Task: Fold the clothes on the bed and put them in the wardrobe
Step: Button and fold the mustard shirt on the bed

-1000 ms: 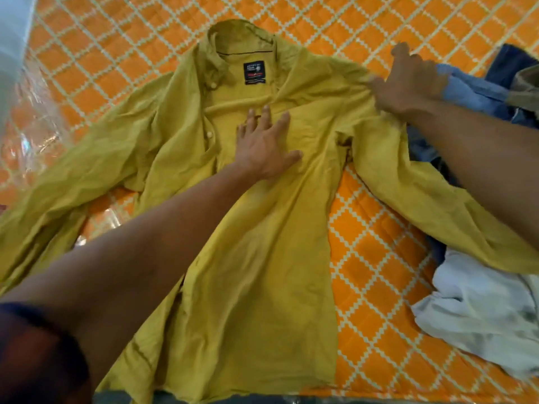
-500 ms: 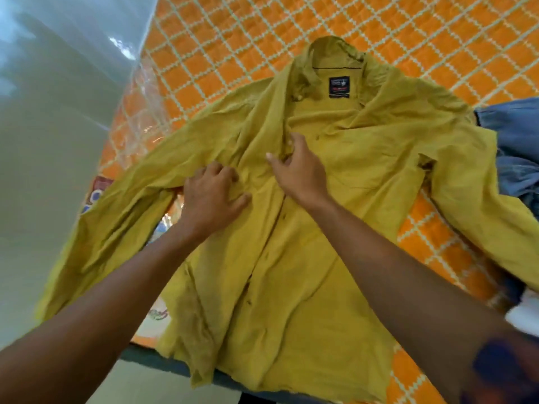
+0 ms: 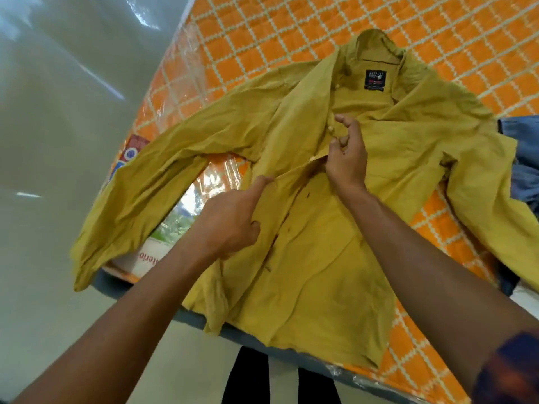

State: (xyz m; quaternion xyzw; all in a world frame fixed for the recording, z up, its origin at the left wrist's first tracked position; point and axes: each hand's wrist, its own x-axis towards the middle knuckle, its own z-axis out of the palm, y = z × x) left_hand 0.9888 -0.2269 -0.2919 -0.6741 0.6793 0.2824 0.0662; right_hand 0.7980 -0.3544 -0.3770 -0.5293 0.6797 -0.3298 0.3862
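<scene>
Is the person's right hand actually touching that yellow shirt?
Touching. The head view shows the right hand with its fingers curled, pinching the buttoned front edge of the yellow shirt.

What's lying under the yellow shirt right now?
The yellow shirt lies on the orange checked mattress, plastic-wrapped, with a printed label showing beside the sleeve. Its sleeve at the right overlaps a blue denim garment. Whatever lies beneath the shirt's body is covered.
</scene>
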